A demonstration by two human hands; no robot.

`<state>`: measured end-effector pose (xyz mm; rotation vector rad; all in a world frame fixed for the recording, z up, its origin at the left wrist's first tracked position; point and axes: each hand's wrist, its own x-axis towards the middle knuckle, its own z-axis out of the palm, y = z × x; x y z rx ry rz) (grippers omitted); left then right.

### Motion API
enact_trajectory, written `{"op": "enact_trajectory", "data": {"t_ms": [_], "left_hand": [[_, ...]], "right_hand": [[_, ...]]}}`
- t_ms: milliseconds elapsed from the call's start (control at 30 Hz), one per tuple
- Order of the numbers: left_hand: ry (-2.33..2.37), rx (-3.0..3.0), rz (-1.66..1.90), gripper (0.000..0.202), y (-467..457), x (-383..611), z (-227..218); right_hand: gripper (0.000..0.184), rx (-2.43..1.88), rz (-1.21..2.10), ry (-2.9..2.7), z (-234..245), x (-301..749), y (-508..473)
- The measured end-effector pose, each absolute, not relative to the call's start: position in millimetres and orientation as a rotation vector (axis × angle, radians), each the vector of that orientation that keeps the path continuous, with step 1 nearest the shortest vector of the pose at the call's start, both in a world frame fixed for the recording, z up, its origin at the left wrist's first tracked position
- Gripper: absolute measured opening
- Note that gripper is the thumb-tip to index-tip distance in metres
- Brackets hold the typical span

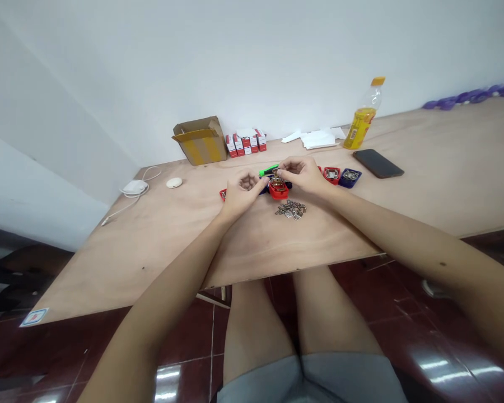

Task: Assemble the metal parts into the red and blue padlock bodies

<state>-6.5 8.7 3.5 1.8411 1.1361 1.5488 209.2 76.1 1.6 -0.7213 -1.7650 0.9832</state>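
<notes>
My left hand (pixel 242 190) hovers over the wooden table (pixel 151 240), fingers curled around something small I cannot make out. Just right of it, my right hand (pixel 300 172) pinches a green-handled tool (pixel 269 169) above a small red tray (pixel 278 190) holding metal parts. A pile of small metal pieces (pixel 291 209) lies on the table just in front of both hands. More small trays stand to the right: a red one (pixel 331 174) and a blue one (pixel 350 177). Another red piece (pixel 223 193) peeks out left of my left hand.
At the back stand an open cardboard box (pixel 200 140), several small red-and-white boxes (pixel 246 142), white papers (pixel 317 137) and a bottle of yellow drink (pixel 363 115). A dark phone (pixel 378 163) lies right. A white charger with cable (pixel 134 188) and a round white object (pixel 174 182) lie left.
</notes>
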Motion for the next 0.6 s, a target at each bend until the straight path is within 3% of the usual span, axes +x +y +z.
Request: {"op": "enact_trajectory", "data": {"t_ms": [100, 267, 600], "left_hand": [[1.117, 1.916, 1.240, 0.046, 3, -10, 5], [1.049, 2.199, 0.762, 0.036, 1, -16, 6], [1.072, 2.325, 0.694, 0.021, 6, -20, 3]], "right_hand": [[0.032, -0.710, 0.981, -1.707, 0, 213, 85], [0.030, -0.786, 0.949, -1.735, -3, 216, 89], [0.024, -0.772, 0.995, -1.711, -4, 215, 89]]}}
